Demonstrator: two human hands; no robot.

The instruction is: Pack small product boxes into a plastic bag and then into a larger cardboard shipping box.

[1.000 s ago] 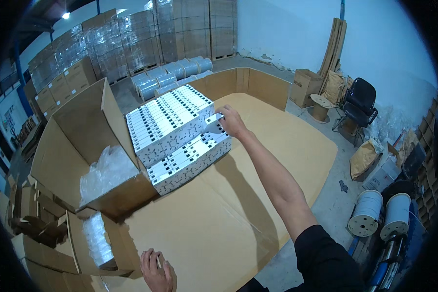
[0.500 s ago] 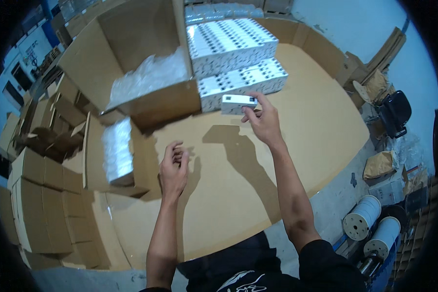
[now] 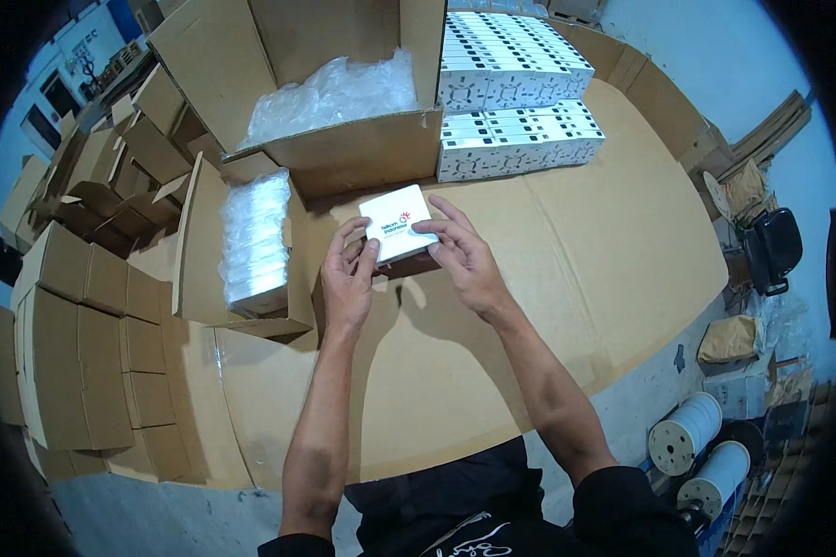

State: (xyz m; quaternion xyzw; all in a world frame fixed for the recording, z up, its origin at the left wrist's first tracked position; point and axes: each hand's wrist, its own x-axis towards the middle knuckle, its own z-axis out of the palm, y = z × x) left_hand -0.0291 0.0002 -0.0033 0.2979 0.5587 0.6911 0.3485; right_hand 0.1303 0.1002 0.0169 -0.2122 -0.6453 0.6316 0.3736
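A small flat white box (image 3: 397,206) with a red and black print is held up above the table, its square face turned toward me. My left hand (image 3: 350,269) grips its left edge between thumb and fingers. On its right edge, my right hand (image 3: 466,255) pinches it the same way, with the index finger raised off it. Behind, rows of like white boxes (image 3: 520,148) stand in a stepped stack. Left of my hands sits an open carton (image 3: 302,288) holding a row of pieces in bubble wrap (image 3: 256,237).
A larger open carton (image 3: 362,153) with clear bubble wrap (image 3: 334,97) stands behind the smaller one. Brown cartons (image 3: 56,343) are piled at the left. The cardboard-covered table (image 3: 613,269) ends on the right above cable spools (image 3: 685,432) and a black chair (image 3: 773,249).
My right hand has brought the white box from beside the stack toward me and turned its square face up. The left hand has moved up and taken hold of it too.
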